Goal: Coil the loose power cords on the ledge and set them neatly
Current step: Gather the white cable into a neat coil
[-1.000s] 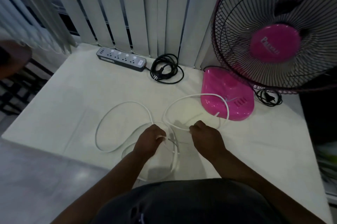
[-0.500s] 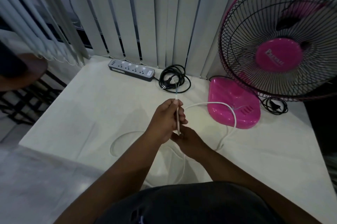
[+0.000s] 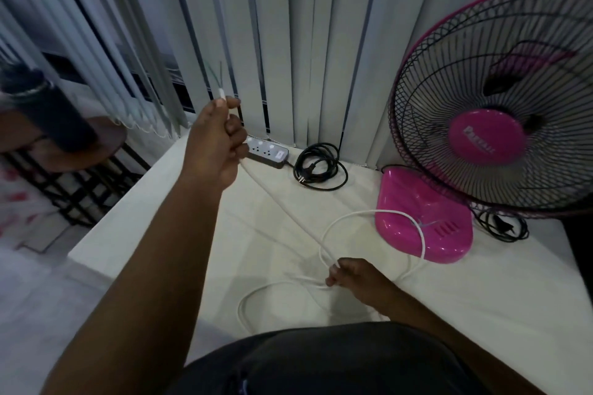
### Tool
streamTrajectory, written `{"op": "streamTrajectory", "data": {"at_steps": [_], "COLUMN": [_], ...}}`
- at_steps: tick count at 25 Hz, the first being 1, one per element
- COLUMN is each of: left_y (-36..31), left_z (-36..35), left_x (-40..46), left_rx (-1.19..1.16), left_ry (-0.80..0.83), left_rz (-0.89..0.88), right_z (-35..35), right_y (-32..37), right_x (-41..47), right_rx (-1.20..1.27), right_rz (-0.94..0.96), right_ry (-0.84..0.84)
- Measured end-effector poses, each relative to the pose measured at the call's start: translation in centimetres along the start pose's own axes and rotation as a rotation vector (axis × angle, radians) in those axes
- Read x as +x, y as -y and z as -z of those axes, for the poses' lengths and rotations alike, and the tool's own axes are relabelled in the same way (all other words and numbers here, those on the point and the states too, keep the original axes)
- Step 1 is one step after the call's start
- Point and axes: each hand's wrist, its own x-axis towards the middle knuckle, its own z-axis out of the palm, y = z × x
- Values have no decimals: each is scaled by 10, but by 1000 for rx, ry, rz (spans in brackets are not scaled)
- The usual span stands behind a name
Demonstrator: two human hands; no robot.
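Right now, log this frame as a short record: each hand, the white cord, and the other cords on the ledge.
left hand: raised, grips the white cord near its bare-wire end
right hand: low over the ledge, pinches the same cord
white cord: taut between the hands, the rest in loose loops on the ledge
black cord: coiled beside the power strip
fan cord: bundled behind the pink fan base

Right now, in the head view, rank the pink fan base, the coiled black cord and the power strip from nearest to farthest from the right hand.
From the right hand, which pinches the white cord:
1. Pink fan base, just beyond it, to the right.
2. Coiled black cord, farther back by the blinds.
3. Power strip, back left, partly behind the left hand.
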Motion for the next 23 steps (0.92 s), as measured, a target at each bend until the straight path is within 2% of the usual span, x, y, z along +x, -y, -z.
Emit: {"op": "streamTrajectory", "data": {"at_steps": [3, 6, 8, 11, 13, 16, 19, 21, 23], "left_y": [15, 46, 66, 89, 99, 105, 108, 109, 105], "left_z": [-5, -13, -21, -36, -46, -56, -63, -67, -69], "left_x": [-3, -16, -27, -45, -53, -59, -64, -65, -62], "left_rx": [335, 414, 402, 349, 275, 253, 273, 147, 21], "left_ry": [-107, -127, -69, 47, 113, 153, 135, 90, 44], "left_rz": [18, 162, 252, 328, 343, 337, 343, 373, 374], "right_z": [29, 53, 59, 50, 38, 24, 24, 24, 27], "right_y": [17, 49, 77, 121, 138, 144, 140, 134, 121], "right_x": [-5, -4, -3, -9, -17, -21, -18, -14, -10], "right_rx": [7, 193, 321, 489, 314, 3, -146, -235, -359], "right_rz": [1, 0, 54, 180, 277, 332, 325, 277, 314], "right_ry": [-182, -425, -436, -269, -194, -258, -350, -366, -332]}}
